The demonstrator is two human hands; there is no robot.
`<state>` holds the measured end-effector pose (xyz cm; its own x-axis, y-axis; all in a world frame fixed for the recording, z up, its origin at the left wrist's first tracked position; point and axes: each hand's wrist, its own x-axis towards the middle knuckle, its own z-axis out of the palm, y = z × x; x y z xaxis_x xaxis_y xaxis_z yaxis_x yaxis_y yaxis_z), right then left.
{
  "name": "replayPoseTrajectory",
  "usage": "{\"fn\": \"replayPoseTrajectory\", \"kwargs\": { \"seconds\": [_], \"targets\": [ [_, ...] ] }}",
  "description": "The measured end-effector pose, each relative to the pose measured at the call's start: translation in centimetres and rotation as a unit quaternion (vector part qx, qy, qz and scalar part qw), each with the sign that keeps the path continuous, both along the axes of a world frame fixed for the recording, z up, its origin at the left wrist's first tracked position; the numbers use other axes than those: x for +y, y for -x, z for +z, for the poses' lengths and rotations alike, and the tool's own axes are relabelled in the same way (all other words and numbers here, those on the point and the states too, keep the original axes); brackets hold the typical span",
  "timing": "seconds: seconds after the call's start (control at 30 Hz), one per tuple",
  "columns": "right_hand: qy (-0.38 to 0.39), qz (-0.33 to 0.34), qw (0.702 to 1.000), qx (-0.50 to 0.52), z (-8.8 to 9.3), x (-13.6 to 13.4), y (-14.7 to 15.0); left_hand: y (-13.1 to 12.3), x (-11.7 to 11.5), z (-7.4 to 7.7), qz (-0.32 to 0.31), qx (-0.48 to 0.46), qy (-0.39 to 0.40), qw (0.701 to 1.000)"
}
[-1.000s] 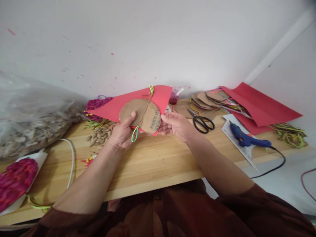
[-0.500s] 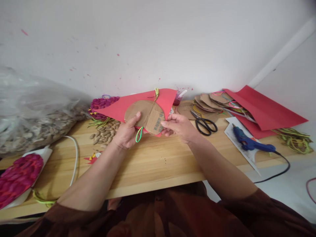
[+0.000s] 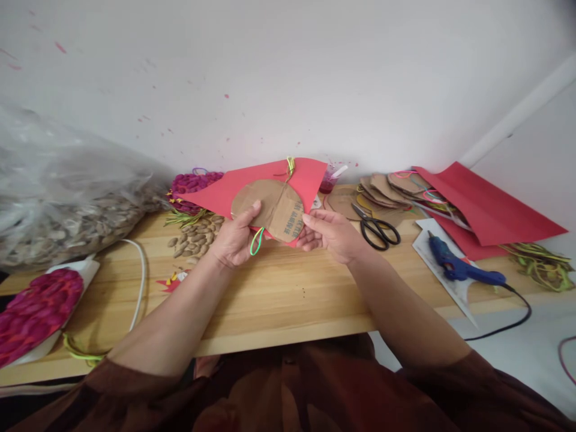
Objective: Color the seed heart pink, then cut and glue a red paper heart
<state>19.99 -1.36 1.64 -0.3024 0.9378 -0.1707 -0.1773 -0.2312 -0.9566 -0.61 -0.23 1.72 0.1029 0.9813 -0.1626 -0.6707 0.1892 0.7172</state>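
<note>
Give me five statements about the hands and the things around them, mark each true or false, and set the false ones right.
1. The left hand has its thumb on the cardboard. True.
2. The right hand is wrapped around the scissors. False: the right hand is at the edge of the cardboard, and the scissors lie on the table.
3. A sheet of red paper shows behind the cardboard. True.
4. The plastic bag is at the right end of the table. False: the plastic bag is at the left end.
5. The glue gun has a blue body. True.
</note>
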Motion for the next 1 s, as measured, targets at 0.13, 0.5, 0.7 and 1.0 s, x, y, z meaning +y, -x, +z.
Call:
{"fn": "replayPoseTrajectory", "kwargs": {
  "seconds": [0.13, 0.5, 0.7, 1.0],
  "targets": [
    [0.002, 0.006, 1.0, 0.008, 0.1, 0.0, -0.1, -0.1, -0.1, 0.4, -0.009, 0.0, 0.007, 1.0],
    [0.005, 0.06, 0.993, 0.102, -0.4, -0.1, 0.1, 0.4, 0.0, 1.1, -0.029, 0.0, 0.043, 0.999],
    [0.007, 0.062, 0.991, 0.115, -0.9, 0.2, 0.4, 0.4, -0.1, 1.2, -0.033, -0.007, 0.051, 0.998],
    [0.006, 0.054, 0.991, 0.123, -1.3, 0.2, 0.2, 0.1, -0.2, 1.4, -0.025, -0.013, 0.049, 0.998]
  ]
}}
